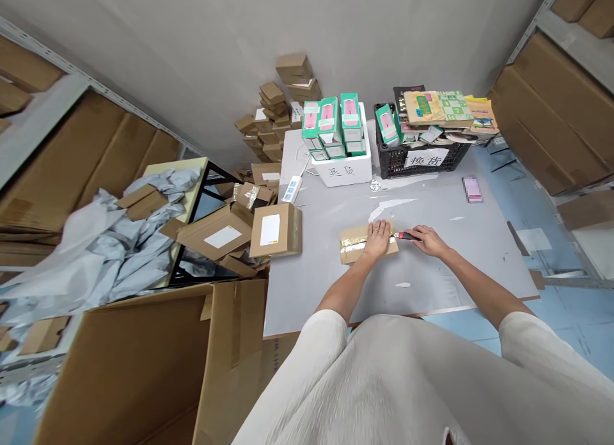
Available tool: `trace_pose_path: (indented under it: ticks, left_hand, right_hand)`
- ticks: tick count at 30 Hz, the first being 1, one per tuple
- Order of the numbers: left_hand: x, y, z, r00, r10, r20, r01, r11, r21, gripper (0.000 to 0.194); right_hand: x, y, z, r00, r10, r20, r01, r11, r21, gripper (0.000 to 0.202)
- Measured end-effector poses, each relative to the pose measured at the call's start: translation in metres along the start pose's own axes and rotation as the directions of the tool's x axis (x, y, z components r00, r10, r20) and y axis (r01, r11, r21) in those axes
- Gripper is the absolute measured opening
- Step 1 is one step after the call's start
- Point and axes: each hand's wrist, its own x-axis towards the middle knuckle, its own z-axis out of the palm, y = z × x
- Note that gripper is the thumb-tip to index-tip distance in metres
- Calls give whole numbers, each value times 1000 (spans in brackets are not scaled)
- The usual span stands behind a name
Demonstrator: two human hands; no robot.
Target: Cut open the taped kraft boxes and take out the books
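Observation:
A small cardboard box (352, 245) with shiny tape along its top lies on the grey table (326, 291) in front of me. My left hand (377, 239) rests flat over the box, its fingers stretched towards the far edge. From the right, my right hand (428, 240) grips the red and black handle of a utility knife (407, 236). The knife points left and meets the box's right end along the taped seam; its blade is too small to make out clearly.
At the table's back stand a white bin (343, 173) of green-and-pink boxes and a black crate (407, 165) heaped with books. A pink-purple item (472, 189) lies right. A labelled carton (283, 231) and power strip (291, 190) sit left, near a large open carton (235, 323).

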Motion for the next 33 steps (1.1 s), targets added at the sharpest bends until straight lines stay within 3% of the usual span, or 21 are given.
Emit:
trace_pose_path:
  ticks: [7,11,15,19,26,30,33]
  left_hand:
    - [-1,1,-2,1000,-3,0,3,1000,-2,61]
    - [-1,2,-4,1000,-13,-4,13,1000,-26,60]
    - [-3,1,-3,1000,-21,-14,20,998,-64,60]
    - [-5,0,-5,999,-34,-19,31,991,-128,58]
    - [-21,-7,-16,998,-39,-39,27,963,-269,59]
    - [-54,-20,-24,998,-31,-59,13,958,-287,63]
    - [-79,-33,-30,997,-53,-64,34,962,-270,68]
  right_hand:
    - [-2,12,-3,999,-46,-6,46,998,-45,51]
    - [-6,19,0,999,-36,-41,37,999,12,51]
    - [-11,35,-9,989,35,-142,-27,998,56,55]
    - [-14,40,-19,990,43,-132,-30,995,97,55]
    - [-3,20,-14,971,193,-141,-160,964,214,51]
    - [30,-1,-10,964,216,-157,-172,952,254,47]
    - [62,-27,-7,978,136,-158,-92,962,258,43]
